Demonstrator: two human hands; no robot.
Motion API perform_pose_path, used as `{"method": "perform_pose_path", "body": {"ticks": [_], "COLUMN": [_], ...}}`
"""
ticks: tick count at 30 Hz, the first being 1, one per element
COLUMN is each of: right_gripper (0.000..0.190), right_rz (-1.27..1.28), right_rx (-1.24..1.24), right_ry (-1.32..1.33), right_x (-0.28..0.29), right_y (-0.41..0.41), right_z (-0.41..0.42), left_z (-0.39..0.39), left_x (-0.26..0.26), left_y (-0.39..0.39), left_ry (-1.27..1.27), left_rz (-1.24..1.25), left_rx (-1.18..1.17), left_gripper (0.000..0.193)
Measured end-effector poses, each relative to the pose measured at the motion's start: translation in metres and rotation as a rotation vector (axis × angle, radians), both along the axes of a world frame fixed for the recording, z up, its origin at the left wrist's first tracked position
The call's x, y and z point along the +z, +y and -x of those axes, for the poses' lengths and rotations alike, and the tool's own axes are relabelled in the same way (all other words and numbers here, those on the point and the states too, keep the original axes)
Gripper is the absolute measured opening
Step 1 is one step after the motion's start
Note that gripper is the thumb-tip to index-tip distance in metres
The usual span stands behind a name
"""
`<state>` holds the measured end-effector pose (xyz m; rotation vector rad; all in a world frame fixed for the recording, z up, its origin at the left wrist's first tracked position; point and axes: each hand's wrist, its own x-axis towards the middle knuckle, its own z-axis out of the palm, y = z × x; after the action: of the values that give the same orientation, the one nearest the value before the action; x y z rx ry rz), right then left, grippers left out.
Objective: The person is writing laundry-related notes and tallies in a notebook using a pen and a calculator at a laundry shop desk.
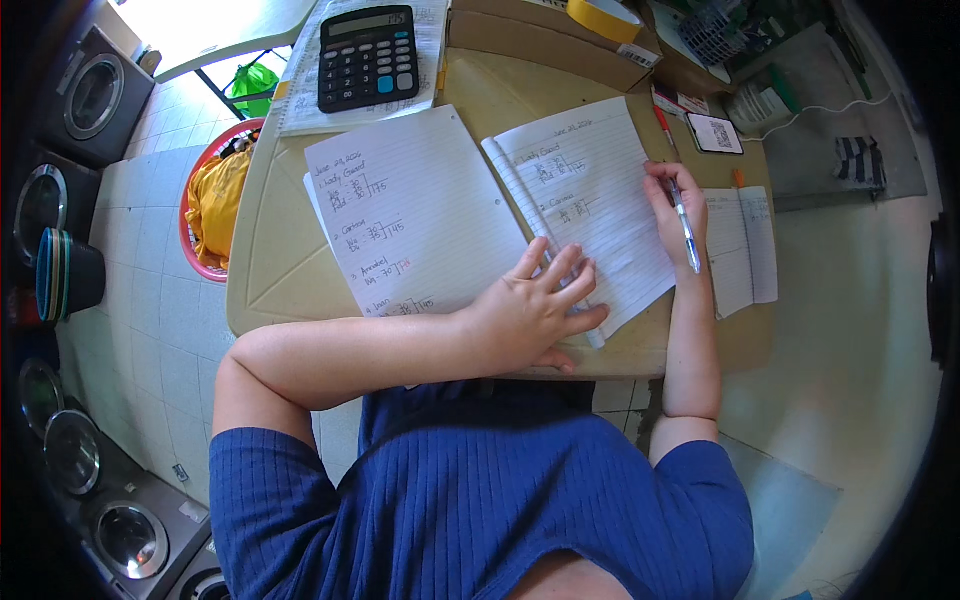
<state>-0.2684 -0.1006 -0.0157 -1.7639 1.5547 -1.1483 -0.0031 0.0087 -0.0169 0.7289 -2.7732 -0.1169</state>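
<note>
My left hand (536, 300), fingers apart, lies over the rolled left edge of a lined notebook (600, 247) that bears handwriting. Between the fingers and thumb of my right hand (682, 214) is a clear ballpoint pen (687, 234), at the right edge of that page. To the left, partly under my left forearm, lies a loose sheet of lined paper (420, 202) with a handwritten list. A black desk calculator (367, 60) rests on a stack of written pages (300, 105) beyond the sheet. Part of the notebook is hidden by my left hand.
The beige table (277, 262) also holds a cardboard box (540, 45), yellow tape roll (604, 19), red pen (664, 124), smartphone (715, 133) and small open notebook (739, 255). Leftward stand a pink laundry basket (184, 217), nested basins (71, 274) and several front-loading machines (94, 86).
</note>
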Motion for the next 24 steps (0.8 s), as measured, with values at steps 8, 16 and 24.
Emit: {"method": "perform_pose_path", "body": {"ticks": [8, 16, 24], "right_gripper": [0.016, 0.016, 0.017], "right_rz": [-0.014, -0.018, 0.017], "right_rx": [-0.005, -0.012, -0.001], "right_ry": [0.004, 0.008, 0.003], "right_x": [-0.0004, 0.0004, -0.0004], "right_y": [0.0003, 0.0004, -0.0002], "right_z": [0.0011, -0.0001, 0.0007], "left_z": [0.0006, 0.0001, 0.0000], "left_x": [0.0008, -0.0006, 0.0015], "left_y": [-0.0007, -0.0002, -0.0012], "left_ry": [-0.002, -0.010, 0.004], "left_rz": [-0.014, -0.015, -0.009], "left_rx": [-0.006, -0.009, -0.009], "left_gripper": [0.076, 0.075, 0.074]}}
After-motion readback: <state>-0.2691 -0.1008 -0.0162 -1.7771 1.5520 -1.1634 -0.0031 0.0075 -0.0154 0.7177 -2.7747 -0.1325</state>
